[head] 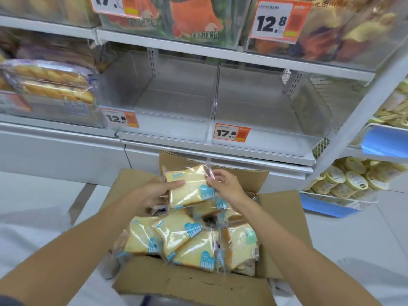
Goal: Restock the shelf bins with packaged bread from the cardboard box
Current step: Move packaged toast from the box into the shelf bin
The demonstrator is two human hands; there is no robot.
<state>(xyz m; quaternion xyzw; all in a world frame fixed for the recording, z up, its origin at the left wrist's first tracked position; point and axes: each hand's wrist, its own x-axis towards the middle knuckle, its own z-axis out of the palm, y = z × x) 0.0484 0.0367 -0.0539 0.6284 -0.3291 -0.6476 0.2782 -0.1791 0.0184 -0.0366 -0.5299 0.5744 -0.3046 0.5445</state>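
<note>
- My left hand (154, 193) pinches the left edge of one bread packet (189, 187), fingers closed on the film only; the grip sits on loose wrap, so I judge the packet could slide out as I lift it toward the shelf.
- The packet hangs just above the cardboard box (187, 281), over a heap of loose packets (183, 241) lying at all angles; a trailing wrapper end could catch a neighbour and drag it over the box edge onto the floor.
- My right hand (227, 186) closes on the packet's upper right corner, near the sealed end; pulling against my left hand could tear the seal or squash the soft slices.
- Ahead, the left bin (167, 129) and the right bin (265, 140) both stand bare, each with its own price tag; I could drop this bread into the wrong one; I cannot tell which tag matches.
</note>
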